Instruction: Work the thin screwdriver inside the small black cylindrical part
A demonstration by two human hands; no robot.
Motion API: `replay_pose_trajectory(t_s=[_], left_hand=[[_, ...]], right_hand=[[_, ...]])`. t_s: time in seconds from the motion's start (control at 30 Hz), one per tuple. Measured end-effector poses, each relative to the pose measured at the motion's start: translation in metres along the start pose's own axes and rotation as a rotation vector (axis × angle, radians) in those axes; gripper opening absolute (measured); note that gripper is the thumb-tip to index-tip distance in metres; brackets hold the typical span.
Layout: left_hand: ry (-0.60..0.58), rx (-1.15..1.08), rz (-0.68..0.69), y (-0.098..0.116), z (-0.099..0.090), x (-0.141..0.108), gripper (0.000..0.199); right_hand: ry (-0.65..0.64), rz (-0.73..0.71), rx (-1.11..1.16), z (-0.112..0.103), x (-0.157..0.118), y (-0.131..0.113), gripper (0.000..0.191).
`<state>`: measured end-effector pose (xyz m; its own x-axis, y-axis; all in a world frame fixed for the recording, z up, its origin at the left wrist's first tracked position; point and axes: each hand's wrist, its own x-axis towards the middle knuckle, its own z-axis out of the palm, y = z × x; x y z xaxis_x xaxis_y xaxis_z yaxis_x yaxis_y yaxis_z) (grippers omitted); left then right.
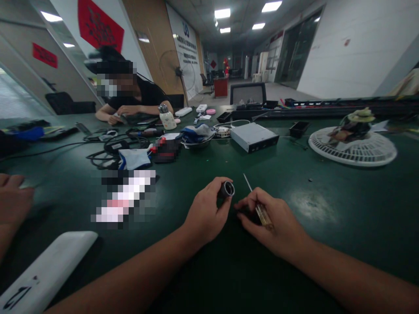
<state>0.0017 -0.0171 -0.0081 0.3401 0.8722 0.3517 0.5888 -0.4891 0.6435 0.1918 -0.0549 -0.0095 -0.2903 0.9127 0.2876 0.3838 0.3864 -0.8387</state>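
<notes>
Head view shows a small dark cylindrical sleeve (227, 189) held firmly in a closed grip by the left hand (205, 211), pinched at the fingertips above the green counter (360, 205). Its long axis tilts upward, with the open end facing up and to the right. A slim screwdriver (263, 216) is gripped in the right hand (273, 218), the amber handle being held low across the fingers. Its steel shaft points up and left, away from the body, the tip lying near the sleeve but not touching it. Both hands are kept close together, and the sleeve's opening is left unobstructed. A separate hand (13, 200) lies at the left edge, well apart.
</notes>
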Motion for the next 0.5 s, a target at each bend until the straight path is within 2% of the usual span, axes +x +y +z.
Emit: replay_pose_trajectory(t_s=[0.13,0.23,0.3,0.5], left_hand=[[-0.045,0.012,0.019,-0.0027,0.0019,-0.0005,0.037],[-0.043,0.006,-0.01,-0.0042,0.0026,-0.0001,0.033],[-0.043,0.005,-0.031,-0.0042,0.0021,0.0004,0.029],[-0.077,0.067,0.003,-0.0031,0.0007,0.0009,0.024]], right_hand=[[0.177,-0.002,0.17,0.0016,0.0014,0.0023,0.031],[0.254,-0.001,0.309,0.0027,0.0029,0.0054,0.032],[0.264,0.005,0.352,0.0024,0.0027,0.0062,0.032],[0.219,0.011,0.243,0.0006,0.0003,0.0054,0.032]])
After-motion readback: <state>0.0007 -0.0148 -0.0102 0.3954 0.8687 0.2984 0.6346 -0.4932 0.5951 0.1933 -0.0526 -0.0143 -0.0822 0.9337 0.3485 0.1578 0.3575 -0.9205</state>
